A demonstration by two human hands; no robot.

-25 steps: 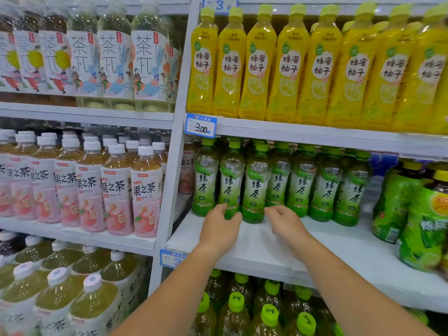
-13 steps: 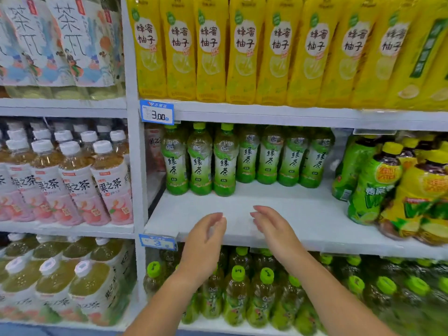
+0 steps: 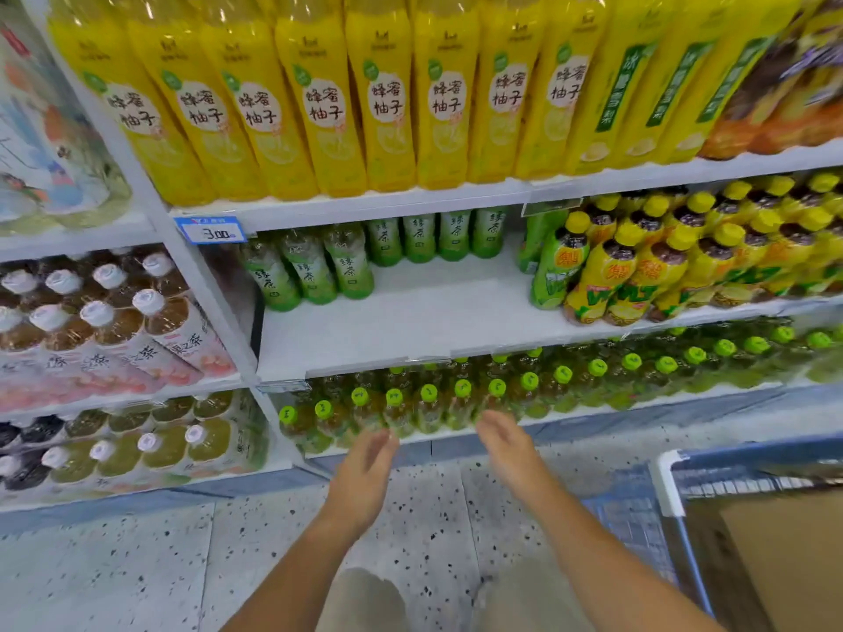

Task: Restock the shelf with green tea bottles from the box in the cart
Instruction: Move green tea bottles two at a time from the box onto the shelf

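Several green tea bottles (image 3: pixel 346 262) stand at the back left of the white middle shelf (image 3: pixel 433 326), whose front is bare. My left hand (image 3: pixel 365 472) and my right hand (image 3: pixel 506 449) hang in front of the lowest shelf, well below the green tea row, fingers straight and holding nothing. At the lower right the brown cardboard box (image 3: pixel 784 558) sits in the blue wire cart (image 3: pixel 670 481); its contents are out of sight.
Yellow honey-pomelo bottles (image 3: pixel 387 98) fill the shelf above. Yellow-capped lemon tea bottles (image 3: pixel 675 262) crowd the right of the middle shelf. Green-capped bottles (image 3: pixel 460 399) line the bottom shelf. Peach tea bottles (image 3: pixel 118 321) stand in the left bay. Speckled floor (image 3: pixel 137 567) lies below.
Both hands have left the green tea bottles and dropped down and back from the shelf. The view has tilted down, and the cart with the box has come in at the lower right.
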